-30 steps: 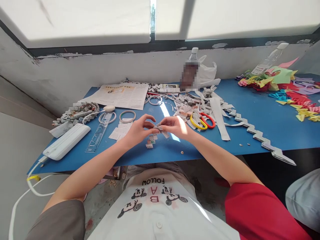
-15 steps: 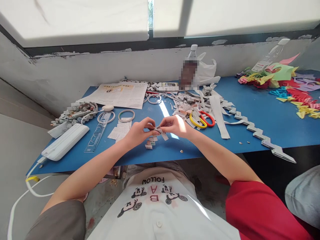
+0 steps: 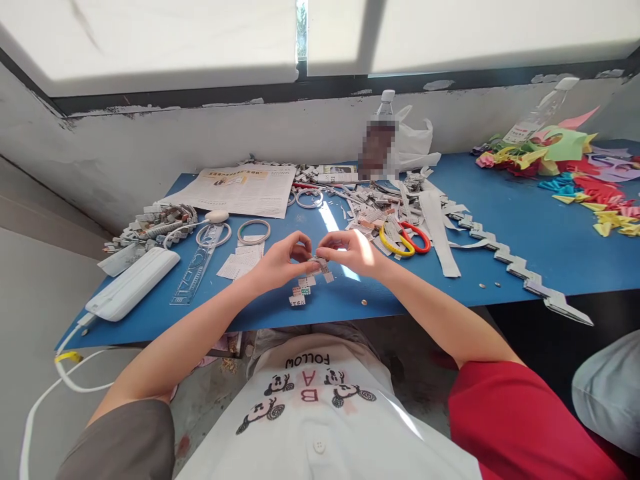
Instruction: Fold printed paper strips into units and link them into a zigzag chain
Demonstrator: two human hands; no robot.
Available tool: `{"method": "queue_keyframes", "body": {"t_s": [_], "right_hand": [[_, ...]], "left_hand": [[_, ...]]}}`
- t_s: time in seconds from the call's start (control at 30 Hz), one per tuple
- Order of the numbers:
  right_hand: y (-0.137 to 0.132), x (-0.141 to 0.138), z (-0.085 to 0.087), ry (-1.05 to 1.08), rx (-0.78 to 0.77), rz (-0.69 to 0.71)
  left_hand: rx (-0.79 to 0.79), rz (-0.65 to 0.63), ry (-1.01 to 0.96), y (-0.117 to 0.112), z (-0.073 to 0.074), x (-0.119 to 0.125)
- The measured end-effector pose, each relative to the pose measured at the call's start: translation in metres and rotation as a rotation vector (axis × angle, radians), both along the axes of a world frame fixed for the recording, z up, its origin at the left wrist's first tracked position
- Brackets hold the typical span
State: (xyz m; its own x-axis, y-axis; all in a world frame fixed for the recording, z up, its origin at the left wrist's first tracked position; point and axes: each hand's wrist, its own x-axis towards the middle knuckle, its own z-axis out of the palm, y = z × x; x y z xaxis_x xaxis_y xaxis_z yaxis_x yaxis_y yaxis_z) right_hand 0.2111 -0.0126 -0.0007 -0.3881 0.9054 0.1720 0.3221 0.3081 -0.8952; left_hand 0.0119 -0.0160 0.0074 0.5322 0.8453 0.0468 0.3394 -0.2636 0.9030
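Observation:
Between my two hands, above the table's front part, is a short zigzag chain of folded newspaper strips (image 3: 302,291). My left hand (image 3: 286,261) pinches the chain's upper end between thumb and fingers, and the lower links hang below it. My right hand (image 3: 349,253) has thumb and forefinger closed on a folded paper strip (image 3: 326,272) at that same end. Fingertips hide just how the pieces join. Nearest to my right hand lie scissors (image 3: 404,240) with yellow and red handles, on loose paper strips (image 3: 373,217).
On the blue table (image 3: 505,267), a long zigzag paper chain (image 3: 517,270) runs right. At left are a white power strip (image 3: 133,283), a clear ruler (image 3: 195,270), tape rolls (image 3: 253,232) and newspaper (image 3: 240,190). Bottles (image 3: 379,143) and coloured paper (image 3: 565,157) sit behind.
The fingers of both hands have shifted slightly on the paper. The chain's hanging end sits a little lower and shows more of its links.

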Motion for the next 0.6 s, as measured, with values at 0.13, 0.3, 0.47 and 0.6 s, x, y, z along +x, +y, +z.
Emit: {"method": "queue_keyframes", "body": {"t_s": [0.13,0.3,0.47,0.6], "right_hand": [[-0.0005,-0.0043,-0.0029,0.023,0.006,-0.028],[0.0006,-0.0070,-0.0078,0.101,-0.047,-0.026],[0.0012,-0.0062,-0.0080,0.115,-0.056,-0.023],[0.0032,-0.0034,-0.0071,0.202,-0.036,-0.035]], "left_hand": [[0.000,0.002,0.002,0.0013,0.0001,0.0000],[-0.018,-0.014,-0.001,0.0019,-0.0022,0.0002],[-0.025,-0.007,-0.029,0.0025,-0.0033,0.0004],[-0.032,0.068,-0.108,0.0064,-0.0037,-0.0001]]}}
